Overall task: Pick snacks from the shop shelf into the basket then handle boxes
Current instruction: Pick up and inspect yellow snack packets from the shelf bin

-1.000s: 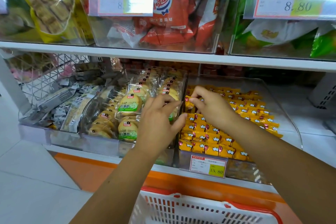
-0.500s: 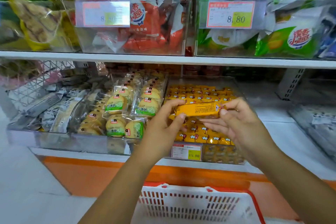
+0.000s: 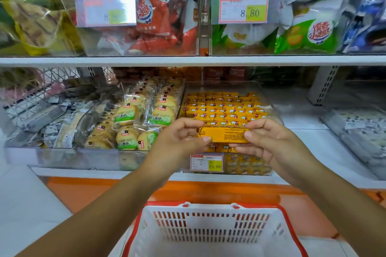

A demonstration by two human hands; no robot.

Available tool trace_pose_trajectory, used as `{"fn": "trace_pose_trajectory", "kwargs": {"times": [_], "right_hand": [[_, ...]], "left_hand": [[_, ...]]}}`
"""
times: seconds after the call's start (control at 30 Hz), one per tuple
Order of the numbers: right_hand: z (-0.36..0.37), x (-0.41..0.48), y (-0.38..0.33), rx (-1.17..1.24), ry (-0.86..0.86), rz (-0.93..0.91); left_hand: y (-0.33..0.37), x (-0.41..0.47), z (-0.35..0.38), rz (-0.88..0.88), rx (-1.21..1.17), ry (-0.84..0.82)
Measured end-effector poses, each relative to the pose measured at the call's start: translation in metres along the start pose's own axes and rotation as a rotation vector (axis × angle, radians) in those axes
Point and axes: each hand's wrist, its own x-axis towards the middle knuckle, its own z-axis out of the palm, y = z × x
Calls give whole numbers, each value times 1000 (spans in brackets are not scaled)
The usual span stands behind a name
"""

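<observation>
Packs of round cakes (image 3: 127,115) lay at the left of the lower shelf (image 3: 302,131). The left grip (image 3: 179,142) pinched the left end of a yellow snack pack (image 3: 224,134) between thumb and curled fingers. The right grip (image 3: 269,144) pinched its right end likewise. The pack was held level in front of the yellow-snack bin (image 3: 273,110), with the white basket (image 3: 208,225) lower down, nearer the person.
</observation>
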Motion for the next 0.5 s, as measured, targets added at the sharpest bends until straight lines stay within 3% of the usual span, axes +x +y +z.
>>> {"fn": "trace_pose_trajectory", "kwargs": {"times": [0.23,0.5], "right_hand": [[-3,11,9,16,-58,55],[-4,21,12,64,-89,108]], "left_hand": [[-13,7,-18,-53,-216,-78],[-25,16,-23,-86,-227,-126]]}}
